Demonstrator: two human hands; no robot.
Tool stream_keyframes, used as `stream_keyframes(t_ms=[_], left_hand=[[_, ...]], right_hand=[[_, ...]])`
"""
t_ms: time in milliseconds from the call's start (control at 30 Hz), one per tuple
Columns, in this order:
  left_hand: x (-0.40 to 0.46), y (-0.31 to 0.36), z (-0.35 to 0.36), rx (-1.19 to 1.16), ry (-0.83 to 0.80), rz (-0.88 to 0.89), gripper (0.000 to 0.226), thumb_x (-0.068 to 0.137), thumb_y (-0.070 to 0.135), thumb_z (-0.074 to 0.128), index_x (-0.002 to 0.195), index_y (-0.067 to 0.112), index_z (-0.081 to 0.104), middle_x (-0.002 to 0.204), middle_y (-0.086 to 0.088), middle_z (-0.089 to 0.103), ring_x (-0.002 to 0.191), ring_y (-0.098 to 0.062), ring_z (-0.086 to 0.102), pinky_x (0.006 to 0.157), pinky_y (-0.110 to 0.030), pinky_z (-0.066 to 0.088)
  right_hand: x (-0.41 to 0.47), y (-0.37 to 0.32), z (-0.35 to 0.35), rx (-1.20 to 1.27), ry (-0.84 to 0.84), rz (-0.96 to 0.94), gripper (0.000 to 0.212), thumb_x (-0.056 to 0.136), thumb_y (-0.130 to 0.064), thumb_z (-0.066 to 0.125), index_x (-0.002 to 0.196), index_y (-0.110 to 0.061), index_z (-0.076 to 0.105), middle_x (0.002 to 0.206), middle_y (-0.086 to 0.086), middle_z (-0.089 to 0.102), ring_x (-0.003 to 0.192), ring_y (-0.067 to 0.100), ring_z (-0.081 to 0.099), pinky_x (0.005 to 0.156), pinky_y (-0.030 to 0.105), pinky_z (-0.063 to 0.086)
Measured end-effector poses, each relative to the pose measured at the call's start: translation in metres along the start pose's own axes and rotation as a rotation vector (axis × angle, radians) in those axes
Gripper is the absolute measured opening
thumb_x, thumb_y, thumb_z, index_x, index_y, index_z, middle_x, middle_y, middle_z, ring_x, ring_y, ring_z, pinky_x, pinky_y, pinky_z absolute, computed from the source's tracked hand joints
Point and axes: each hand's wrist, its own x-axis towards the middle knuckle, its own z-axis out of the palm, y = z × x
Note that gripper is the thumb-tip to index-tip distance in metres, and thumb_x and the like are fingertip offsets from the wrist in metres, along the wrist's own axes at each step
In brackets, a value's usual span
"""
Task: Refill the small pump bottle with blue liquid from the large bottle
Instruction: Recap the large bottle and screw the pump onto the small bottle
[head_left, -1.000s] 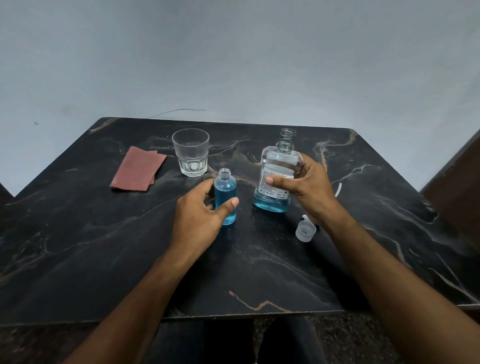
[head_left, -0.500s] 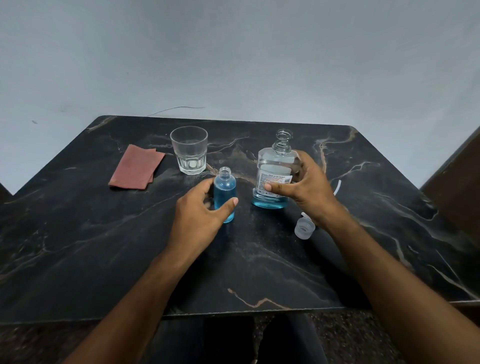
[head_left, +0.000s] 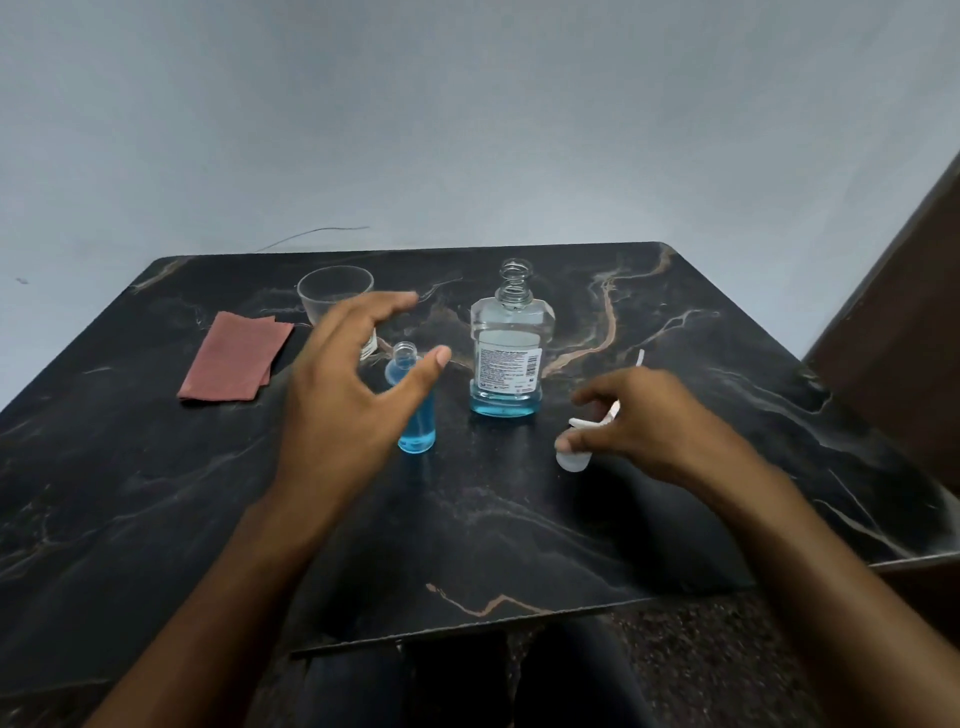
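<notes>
Both bottles stood open on the table (head_left: 519, 530).
The left hand (head_left: 345, 395) hovered spread before the small bottle (head_left: 415, 410); the right hand (head_left: 639, 421) pinched the pump cap (head_left: 576, 457) near the large bottle (head_left: 506, 358).

The bench (head_left: 519, 519) held two uncapped bottles, one large (head_left: 506, 358) and one small (head_left: 415, 415), one drinking glass (head_left: 332, 293), one folded reddish cloth (head_left: 234, 358), and one white pump cap (head_left: 576, 457).

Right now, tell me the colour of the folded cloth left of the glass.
The cloth is a dull reddish-brown, plain, seen in the head view.
</notes>
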Motion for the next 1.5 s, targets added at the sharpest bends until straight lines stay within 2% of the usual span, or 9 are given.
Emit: stream_keyframes(t_ms=[167, 400, 600, 800, 933, 1033, 1300, 1433, 1500], left_hand=[[0.041, 0.025, 0.014, 0.075, -0.061, 0.089, 0.050, 0.090, 0.012, 0.076, 0.138, 0.018, 0.063, 0.135, 0.002, 0.062, 0.120, -0.003, 0.055, 0.103, -0.005, 0.039], [0.080, 0.029, 0.040, 0.148, -0.356, -0.093, 0.072, 0.073, 0.041, 0.088, 0.139, 0.024, 0.063, 0.131, 0.009, 0.070, 0.109, 0.004, 0.056, 0.083, -0.006, 0.036], [0.087, 0.024, 0.049, 0.203, -0.445, -0.133, 0.061, 0.065, 0.045, 0.090, 0.120, 0.024, 0.076, 0.121, 0.006, 0.075, 0.100, 0.001, 0.057, 0.068, -0.003, 0.030], [0.091, 0.018, 0.050, 0.090, -0.446, -0.234, 0.065, 0.059, 0.041, 0.093, 0.119, 0.023, 0.076, 0.119, 0.008, 0.076, 0.091, 0.005, 0.061, 0.071, -0.006, 0.039], [0.092, 0.016, 0.052, 0.045, -0.466, -0.266, 0.063, 0.059, 0.040, 0.094, 0.116, 0.023, 0.076, 0.114, 0.012, 0.076, 0.086, 0.013, 0.058, 0.071, -0.008, 0.041], [0.094, 0.016, 0.052, 0.041, -0.484, -0.270, 0.063, 0.058, 0.041, 0.093, 0.116, 0.023, 0.077, 0.112, 0.012, 0.076, 0.085, 0.012, 0.058, 0.070, -0.009, 0.041], [0.102, 0.014, 0.053, 0.065, -0.495, -0.336, 0.049, 0.051, 0.044, 0.096, 0.092, 0.030, 0.073, 0.075, 0.024, 0.067, 0.084, 0.011, 0.062, 0.071, -0.013, 0.046], [0.102, 0.018, 0.050, 0.066, -0.502, -0.345, 0.053, 0.052, 0.042, 0.096, 0.100, 0.029, 0.077, 0.090, 0.016, 0.076, 0.091, 0.000, 0.068, 0.084, -0.023, 0.054], [0.103, 0.021, 0.050, 0.088, -0.508, -0.351, 0.051, 0.056, 0.042, 0.095, 0.102, 0.026, 0.078, 0.096, 0.011, 0.077, 0.094, -0.006, 0.069, 0.083, -0.027, 0.055]], right_hand=[[-0.001, -0.006, 0.011, -0.116, -0.136, -0.033, 0.056, 0.067, -0.032, 0.091, 0.117, -0.018, 0.069, 0.109, 0.001, 0.070, 0.091, 0.017, 0.060, 0.074, 0.023, 0.042], [0.003, -0.012, 0.003, 0.098, 0.012, -0.068, 0.020, 0.074, -0.015, 0.081, 0.093, -0.016, 0.077, 0.085, 0.002, 0.075, 0.080, 0.018, 0.071, 0.069, 0.034, 0.058], [0.024, -0.034, -0.039, 0.248, 0.285, -0.153, 0.065, 0.081, -0.008, 0.080, 0.140, -0.024, 0.057, 0.109, -0.004, 0.071, 0.089, 0.007, 0.065, 0.079, 0.023, 0.051], [0.040, -0.058, -0.068, 0.157, 0.337, -0.264, 0.044, 0.080, -0.020, 0.083, 0.123, -0.021, 0.071, 0.077, -0.021, 0.055, 0.071, -0.008, 0.054, 0.062, -0.002, 0.038], [0.049, -0.070, -0.069, -0.020, 0.226, -0.361, 0.048, 0.098, -0.015, 0.064, 0.143, -0.029, 0.055, 0.119, -0.001, 0.055, 0.112, 0.016, 0.056, 0.082, 0.013, 0.032], [0.053, -0.076, -0.071, -0.067, 0.187, -0.416, 0.053, 0.097, -0.015, 0.064, 0.147, -0.026, 0.049, 0.128, 0.001, 0.057, 0.111, 0.014, 0.055, 0.085, 0.020, 0.035], [0.061, -0.087, -0.089, -0.193, 0.053, -0.464, 0.034, 0.096, -0.016, 0.066, 0.129, -0.022, 0.068, 0.122, -0.001, 0.070, 0.078, -0.003, 0.053, 0.064, 0.005, 0.032], [0.067, -0.094, -0.097, -0.203, 0.054, -0.445, 0.022, 0.086, -0.035, 0.078, 0.097, -0.017, 0.080, 0.085, -0.002, 0.076, 0.051, -0.010, 0.057, 0.053, 0.015, 0.039], [0.072, -0.099, -0.094, -0.244, 0.112, -0.374, 0.041, 0.077, -0.051, 0.081, 0.078, -0.011, 0.074, 0.066, -0.001, 0.068, 0.048, 0.003, 0.058, 0.049, 0.023, 0.039]])
